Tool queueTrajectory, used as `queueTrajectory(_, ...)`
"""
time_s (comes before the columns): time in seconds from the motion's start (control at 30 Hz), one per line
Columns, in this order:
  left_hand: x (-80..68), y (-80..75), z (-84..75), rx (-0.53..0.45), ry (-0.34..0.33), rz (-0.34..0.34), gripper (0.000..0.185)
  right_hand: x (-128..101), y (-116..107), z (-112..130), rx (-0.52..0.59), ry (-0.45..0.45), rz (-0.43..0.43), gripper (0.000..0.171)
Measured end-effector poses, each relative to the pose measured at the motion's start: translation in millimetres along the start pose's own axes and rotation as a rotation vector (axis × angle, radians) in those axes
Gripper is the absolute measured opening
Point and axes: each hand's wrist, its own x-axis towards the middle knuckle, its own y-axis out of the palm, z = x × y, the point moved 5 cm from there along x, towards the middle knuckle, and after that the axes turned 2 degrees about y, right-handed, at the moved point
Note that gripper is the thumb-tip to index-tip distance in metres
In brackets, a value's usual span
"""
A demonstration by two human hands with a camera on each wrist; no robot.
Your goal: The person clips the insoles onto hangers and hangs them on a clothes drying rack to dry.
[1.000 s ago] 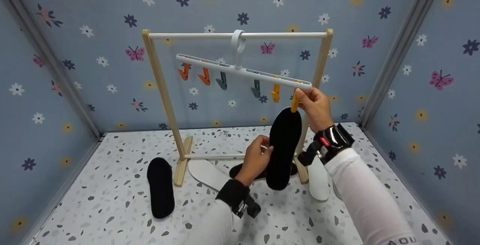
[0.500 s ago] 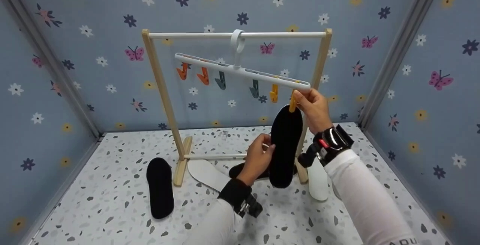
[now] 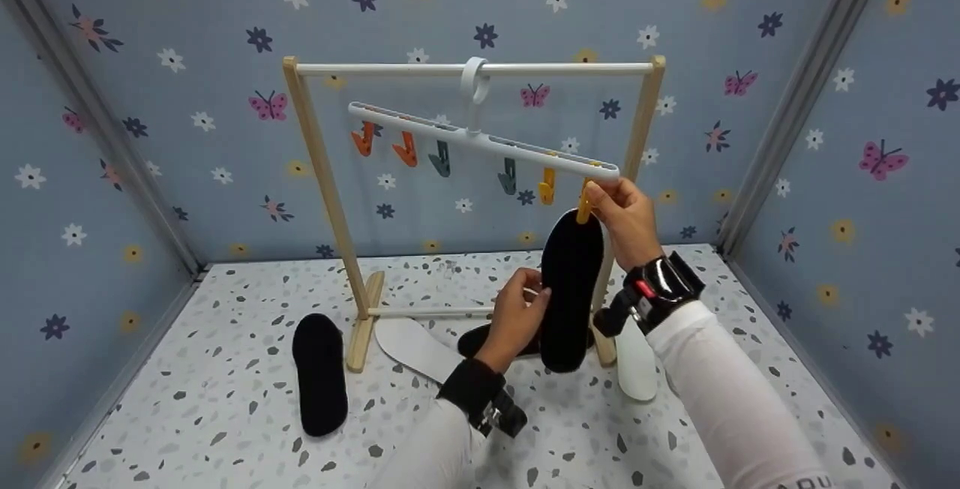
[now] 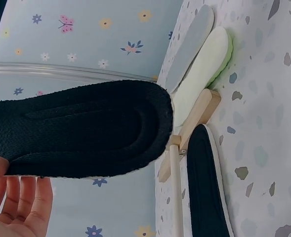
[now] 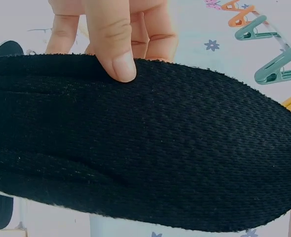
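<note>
A black insole (image 3: 571, 286) is held upright just right of the frame centre in the head view. The fingers (image 3: 529, 288) of the left hand (image 3: 516, 316) are curled round its left edge at mid-height, with the thumb (image 5: 110, 39) laid across the knitted face in the right wrist view. The right hand (image 3: 626, 219) is raised at the insole's top end, its fingers pinched on a yellow clip (image 3: 583, 208) where the toe meets it; whether the clip already bites the insole cannot be made out, since the hand covers the joint.

The clip hangs from the low right end of a tilted white hanger (image 3: 484, 140), hooked over the white bar of a wooden rack (image 3: 324, 174). Six clips are counted along the hanger: two orange (image 3: 384, 145) at the upper left, two teal (image 3: 474, 166) in the middle, two yellow at the right.

On the speckled table (image 3: 225, 414), a second black insole (image 3: 320, 373) lies flat at the lower left, beside the rack's left foot. A white insole (image 3: 416, 346) is partly covered by the left forearm. A third dark insole (image 3: 480, 339) behind the left hand is mostly hidden. Another pale insole (image 3: 636, 365) at the rack's right foot is cut off by the right sleeve; the left wrist view shows a grey one (image 4: 189, 47) and a pale green-edged one (image 4: 202, 74) overlapping there.
</note>
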Motion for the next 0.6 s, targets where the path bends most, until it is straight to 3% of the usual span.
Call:
queueTrajectory(0.37,-2.9,-5.3,5.3,0.012,-0.003,-0.046,0.015,1,0,-1,-0.001,-0.021,-0.017,0.008)
queueTrajectory(0.6,-5.8,-10.4,11.3,0.004,-0.028,-0.026,0.015,1,0,-2,-0.042,-0.015,-0.042,0.012)
